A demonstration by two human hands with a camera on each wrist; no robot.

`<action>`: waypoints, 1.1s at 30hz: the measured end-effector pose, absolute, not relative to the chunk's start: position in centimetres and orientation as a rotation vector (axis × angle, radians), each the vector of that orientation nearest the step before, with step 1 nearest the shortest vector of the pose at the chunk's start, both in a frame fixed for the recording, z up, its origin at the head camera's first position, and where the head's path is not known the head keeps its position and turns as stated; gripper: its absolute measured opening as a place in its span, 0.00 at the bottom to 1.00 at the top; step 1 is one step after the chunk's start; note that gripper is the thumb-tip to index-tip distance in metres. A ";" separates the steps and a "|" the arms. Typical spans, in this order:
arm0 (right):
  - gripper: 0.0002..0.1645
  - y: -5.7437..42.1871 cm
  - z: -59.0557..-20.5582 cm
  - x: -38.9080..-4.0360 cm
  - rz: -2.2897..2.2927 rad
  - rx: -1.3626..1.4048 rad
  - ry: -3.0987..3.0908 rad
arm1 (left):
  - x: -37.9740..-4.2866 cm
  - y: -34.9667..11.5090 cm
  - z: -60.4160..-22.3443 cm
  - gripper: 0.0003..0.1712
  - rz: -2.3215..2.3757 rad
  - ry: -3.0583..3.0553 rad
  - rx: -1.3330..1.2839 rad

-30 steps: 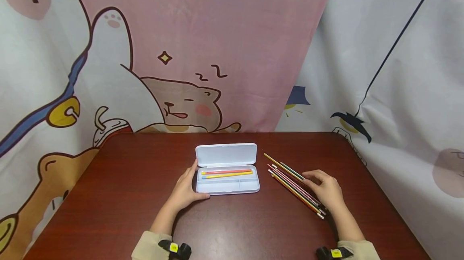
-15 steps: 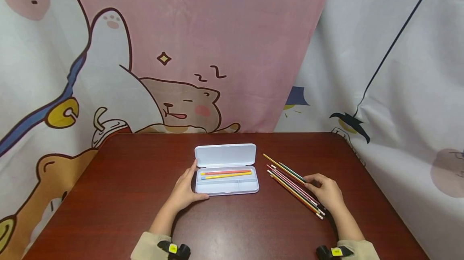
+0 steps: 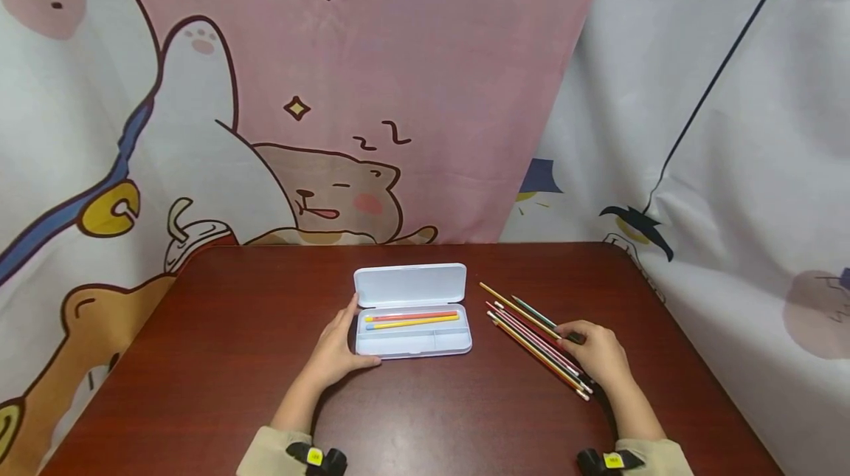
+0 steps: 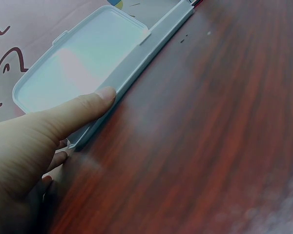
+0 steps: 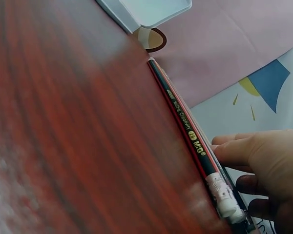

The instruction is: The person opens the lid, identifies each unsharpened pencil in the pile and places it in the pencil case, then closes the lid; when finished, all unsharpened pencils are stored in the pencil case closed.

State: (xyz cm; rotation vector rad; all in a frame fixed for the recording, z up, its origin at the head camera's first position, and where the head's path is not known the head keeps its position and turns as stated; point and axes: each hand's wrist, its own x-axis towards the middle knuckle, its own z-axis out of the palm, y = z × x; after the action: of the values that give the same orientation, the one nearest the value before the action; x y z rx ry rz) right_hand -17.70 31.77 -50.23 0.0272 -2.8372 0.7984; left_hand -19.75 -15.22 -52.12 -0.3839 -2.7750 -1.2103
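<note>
A white pencil case (image 3: 398, 344) lies with its lid (image 3: 410, 285) raised in the head view. Inside are a red pencil (image 3: 405, 315) and a yellow pencil (image 3: 418, 322). My left hand (image 3: 333, 352) grips the case's left end, thumb along the front edge and fingers round the side. To the right, my right hand (image 3: 600, 356) pinches a dark green pencil (image 3: 533, 311) at the upper side of a loose bunch of pencils (image 3: 538, 355). In the right wrist view, a black-and-red striped pencil (image 5: 183, 119) with a white eraser end partly hides the fingers.
Everything lies on a dark reddish wooden table (image 3: 425, 417). Behind its far edge hangs a pink and white cartoon cloth (image 3: 451, 92). A yellow-tipped pencil (image 3: 496, 294) sticks out beyond the rest of the bunch, toward the back.
The dark green pencil has separated slightly from the yellow one beside it, and my right fingers have shifted a little on it. My left hand keeps its hold on the case.
</note>
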 end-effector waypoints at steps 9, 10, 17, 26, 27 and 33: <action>0.08 31.5 -50.0 -17.3 0.747 0.062 -2.838 | -19.5 -15.2 -52.3 0.75 -1.204 -2.786 -0.374; 0.08 31.5 -50.0 -17.3 0.751 0.059 -2.836 | -19.5 -15.2 -52.3 0.75 -1.204 -2.783 -0.375; 0.09 31.5 -50.2 -17.3 0.775 0.045 -2.810 | -19.6 -15.2 -52.3 0.75 -1.210 -2.782 -0.383; 0.09 31.6 -50.4 -17.3 0.766 0.065 -2.765 | -19.6 -15.2 -52.3 0.75 -1.209 -2.779 -0.392; 0.09 31.6 -50.4 -17.3 0.769 0.066 -2.761 | -19.6 -15.2 -52.3 0.75 -1.206 -2.785 -0.390; 0.09 31.6 -50.5 -17.5 0.757 0.077 -2.691 | -19.6 -15.2 -52.0 0.74 -1.217 -2.784 -0.380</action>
State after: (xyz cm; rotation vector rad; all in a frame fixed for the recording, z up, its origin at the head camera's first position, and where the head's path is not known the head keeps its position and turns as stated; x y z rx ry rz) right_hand -17.48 31.63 -50.50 0.0771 -2.6905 0.7565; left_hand -19.61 -15.18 -52.01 -0.3798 -2.7839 -1.2166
